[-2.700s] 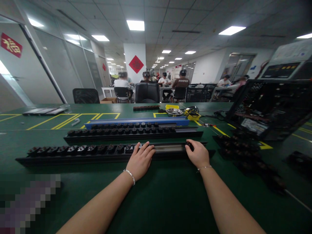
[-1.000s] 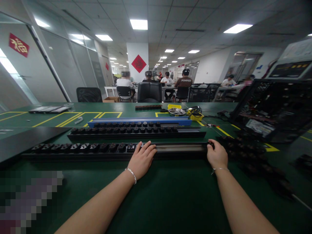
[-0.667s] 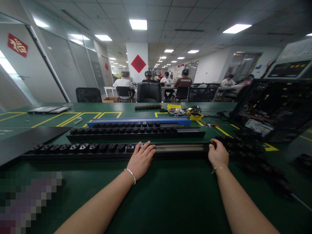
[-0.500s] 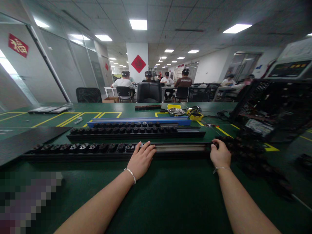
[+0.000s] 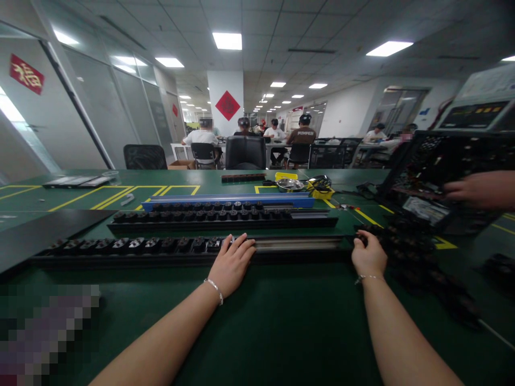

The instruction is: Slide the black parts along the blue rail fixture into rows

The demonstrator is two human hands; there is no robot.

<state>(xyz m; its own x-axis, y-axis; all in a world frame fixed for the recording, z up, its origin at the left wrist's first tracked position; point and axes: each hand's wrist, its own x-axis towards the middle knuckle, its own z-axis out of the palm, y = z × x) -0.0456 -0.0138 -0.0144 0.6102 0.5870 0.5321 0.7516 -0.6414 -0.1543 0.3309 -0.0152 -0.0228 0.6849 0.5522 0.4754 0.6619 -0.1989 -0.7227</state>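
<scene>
A long black rail (image 5: 298,257) lies crosswise in front of me, with a row of black socket modules (image 5: 120,244) filling its left part and a bare channel on the right. My left hand (image 5: 235,262) rests over the rail at the last module of the row, fingers stretched and lying nearly flat. Just past the rail's right end, my right hand (image 5: 370,252) is curled, thumb and fingers closed on a small dark piece that looks like a black socket module; most of it is hidden. Beside it lies a pile of loose black modules (image 5: 418,268).
Behind stand a second filled black rail (image 5: 225,221) and a blue rail (image 5: 289,200). Farther back are a metal bowl (image 5: 290,185) and a yellow tray (image 5: 321,190). A black panel (image 5: 48,230) lies left. Another person's hand (image 5: 478,190) reaches in at right, before an open dark case (image 5: 426,161).
My right hand has shifted slightly right, away from the rail's end. Another person's hand has come in from the right edge. My left hand stays on the rail.
</scene>
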